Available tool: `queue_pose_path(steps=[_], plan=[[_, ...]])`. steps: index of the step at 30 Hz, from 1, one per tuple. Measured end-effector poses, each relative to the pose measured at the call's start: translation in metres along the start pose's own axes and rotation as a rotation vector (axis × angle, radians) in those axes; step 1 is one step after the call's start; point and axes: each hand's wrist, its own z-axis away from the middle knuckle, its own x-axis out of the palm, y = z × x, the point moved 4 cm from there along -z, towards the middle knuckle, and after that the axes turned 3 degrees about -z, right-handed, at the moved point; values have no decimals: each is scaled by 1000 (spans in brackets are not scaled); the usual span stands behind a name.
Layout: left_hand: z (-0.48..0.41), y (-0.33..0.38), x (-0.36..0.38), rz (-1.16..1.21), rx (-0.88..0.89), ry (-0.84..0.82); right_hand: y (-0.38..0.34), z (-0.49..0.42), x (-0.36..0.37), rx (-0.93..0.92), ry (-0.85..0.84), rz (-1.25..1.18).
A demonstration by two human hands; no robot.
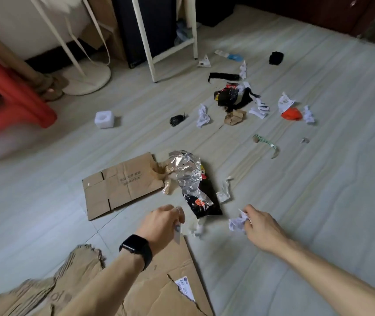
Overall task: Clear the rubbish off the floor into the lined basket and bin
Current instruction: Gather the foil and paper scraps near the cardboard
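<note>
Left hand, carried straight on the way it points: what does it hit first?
Probably the black snack packet just beyond the left hand, which pinches a white slip, though depth is unclear.

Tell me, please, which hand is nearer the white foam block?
Left. The left hand is nearer the camera, right of the white foam block; the right hand is farther right, gripping crumpled paper.

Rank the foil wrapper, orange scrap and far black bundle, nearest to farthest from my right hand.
1. Foil wrapper, just ahead and left of the right hand.
2. Orange scrap, farther ahead, slightly right.
3. Black bundle, farthest back.
</note>
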Motion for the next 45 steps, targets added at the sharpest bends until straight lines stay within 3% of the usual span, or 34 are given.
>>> queue_pose_path(steps=[3, 7, 13, 16, 19, 22, 26, 30, 34, 37, 45], plan=[[4, -20, -29, 116, -122, 91, -24, -15, -15, -63, 44, 52], [-25, -54, -49, 228, -288, 170, -49, -55, -22, -161, 45, 397], [-100, -80, -36, -82, -256, 78, -45, -99, 25, -273, -170, 652], [-129, -85, -16, -295, -155, -39, -30, -90, 43, -287, -167, 625], [-141, -97, 7, -261, -198, -153, -19, -74, 46, -366, -65, 541], [-131, -104, 14, -125, -268, -40, 5, -60, 41, -249, -112, 317], [-98, -106, 22, -118, -248, -54, 35, -40, 24, 11, -42, 45], [-45, -105, 14, 27, -328, -50, 40, -10, 18, 115, -77, 25], [22, -104, -13, 54, -411, -25, -4, 24, 4, 15, -170, 39], [80, -103, -48, 34, -463, 41, -55, 49, -17, -83, -142, 7], [274, -102, -183, 119, -614, 407, -250, 121, -90, -447, -34, 92]])
